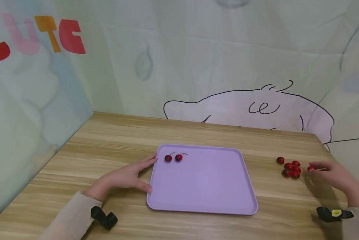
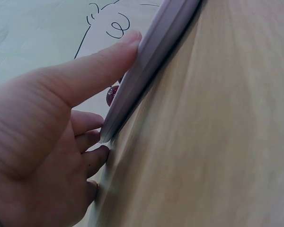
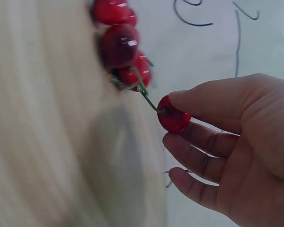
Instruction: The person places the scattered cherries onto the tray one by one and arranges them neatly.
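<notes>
pinching a cherry (image 3: 174, 116) just beside the pile (image 1: 291, 168), the right hand (image 1: 332, 175) holds something probably light and slippery, best gripped round its sides, while the left hand (image 1: 128, 175), spread wide, touches the tray (image 1: 203, 183).

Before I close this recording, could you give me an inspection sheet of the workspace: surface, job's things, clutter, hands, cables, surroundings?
Surface: wood-grain table.
Job's things: purple tray flat on the table; two stemmed cherries in its far left corner; a loose cluster of cherries on the table right of it.
Clutter: nothing seen.
Hands: left hand touches the tray's left rim; right hand pinches one cherry beside the cluster; black wrist devices on both arms.
Cables: nothing seen.
Surroundings: printed backdrop, colored lettering at left.
</notes>
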A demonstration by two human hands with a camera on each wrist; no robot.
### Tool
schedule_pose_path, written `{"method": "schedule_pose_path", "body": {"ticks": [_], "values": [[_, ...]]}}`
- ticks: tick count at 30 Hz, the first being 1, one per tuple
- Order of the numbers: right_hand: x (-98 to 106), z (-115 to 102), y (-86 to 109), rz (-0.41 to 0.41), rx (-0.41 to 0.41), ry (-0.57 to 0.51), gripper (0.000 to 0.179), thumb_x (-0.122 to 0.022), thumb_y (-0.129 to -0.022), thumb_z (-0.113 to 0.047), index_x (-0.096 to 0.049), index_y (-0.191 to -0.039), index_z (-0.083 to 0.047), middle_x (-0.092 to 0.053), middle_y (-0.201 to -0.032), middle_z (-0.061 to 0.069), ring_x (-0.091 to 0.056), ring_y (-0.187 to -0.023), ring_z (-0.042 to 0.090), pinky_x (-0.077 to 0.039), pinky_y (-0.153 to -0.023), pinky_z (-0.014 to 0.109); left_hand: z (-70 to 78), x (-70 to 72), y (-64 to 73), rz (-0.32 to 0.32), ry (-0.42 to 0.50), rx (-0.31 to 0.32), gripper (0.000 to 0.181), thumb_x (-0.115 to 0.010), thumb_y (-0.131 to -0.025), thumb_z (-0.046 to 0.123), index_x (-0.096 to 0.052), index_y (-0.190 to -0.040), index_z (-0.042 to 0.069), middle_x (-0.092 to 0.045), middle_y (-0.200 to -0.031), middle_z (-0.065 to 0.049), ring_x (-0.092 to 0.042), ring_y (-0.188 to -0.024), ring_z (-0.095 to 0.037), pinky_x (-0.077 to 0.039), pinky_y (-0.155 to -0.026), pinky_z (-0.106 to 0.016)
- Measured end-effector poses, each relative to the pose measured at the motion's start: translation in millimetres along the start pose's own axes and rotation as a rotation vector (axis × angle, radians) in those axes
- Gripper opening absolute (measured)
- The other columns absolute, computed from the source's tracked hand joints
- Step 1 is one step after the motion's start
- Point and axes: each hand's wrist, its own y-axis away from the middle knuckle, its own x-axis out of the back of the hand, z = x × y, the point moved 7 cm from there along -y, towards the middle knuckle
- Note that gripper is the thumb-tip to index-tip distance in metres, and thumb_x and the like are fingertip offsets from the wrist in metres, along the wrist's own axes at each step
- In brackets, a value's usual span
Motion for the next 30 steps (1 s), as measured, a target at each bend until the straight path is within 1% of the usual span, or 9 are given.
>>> {"method": "schedule_pose_path", "body": {"ticks": [3,9,17,21,26,30], "values": [[8,-5,3.4,0.035,0.015,0.012,0.049,-0.056,-0.098,-0.023,-0.05,-0.122,0.019,-0.056,-0.113,0.04,-0.054,-0.101,0.057,-0.049,-0.073,0.058,-0.1,0.4,0.0,0.001,-0.004,-0.001,0.103,-0.082,-0.074,0.04,-0.024,-0.152,0.004,-0.01,-0.161,-0.015,-0.004,-0.144,-0.048,-0.007,-0.113,-0.064],[21,-20,5.9,0.074,0.025,0.011,0.055,-0.056,-0.098,-0.029,-0.049,-0.124,0.019,-0.057,-0.114,0.04,-0.053,-0.101,0.056,-0.048,-0.072,0.057,0.0,1.0,0.7,0.003,-0.004,0.0,0.103,-0.082,-0.074,0.04,-0.025,-0.152,0.005,-0.011,-0.161,-0.015,-0.004,-0.144,-0.048,-0.007,-0.113,-0.065],[32,-55,3.8,0.113,0.085,0.013,0.051,-0.057,-0.098,-0.029,-0.052,-0.125,0.014,-0.058,-0.114,0.038,-0.054,-0.102,0.054,-0.049,-0.071,0.057,0.0,0.5,1.2,0.0,0.003,0.011,0.103,-0.082,-0.074,0.04,-0.025,-0.153,0.005,-0.011,-0.161,-0.015,-0.004,-0.144,-0.048,-0.007,-0.113,-0.065],[34,-71,0.5,0.102,0.107,0.012,0.051,-0.056,-0.098,-0.032,-0.053,-0.127,0.011,-0.058,-0.116,0.036,-0.054,-0.103,0.051,-0.048,-0.072,0.057,0.1,0.7,1.1,0.002,-0.001,0.002,0.103,-0.082,-0.074,0.04,-0.024,-0.152,0.005,-0.011,-0.161,-0.015,-0.005,-0.144,-0.047,-0.008,-0.113,-0.064],[33,-91,-6.2,0.084,0.154,-0.002,0.05,-0.056,-0.098,-0.033,-0.054,-0.128,0.006,-0.058,-0.117,0.031,-0.055,-0.104,0.046,-0.048,-0.073,0.053,-1.2,0.5,0.7,0.001,-0.004,-0.002,0.104,-0.082,-0.074,0.04,-0.024,-0.153,0.005,-0.011,-0.161,-0.015,-0.005,-0.144,-0.046,-0.009,-0.113,-0.064],[31,-108,-10.8,0.074,0.193,-0.019,0.049,-0.057,-0.097,-0.032,-0.055,-0.129,0.005,-0.059,-0.118,0.029,-0.056,-0.105,0.044,-0.05,-0.072,0.048,-2.2,-0.1,0.3,-0.003,-0.001,0.004,0.104,-0.082,-0.074,0.041,-0.024,-0.153,0.006,-0.01,-0.161,-0.014,-0.004,-0.144,-0.047,-0.008,-0.113,-0.064]]}}
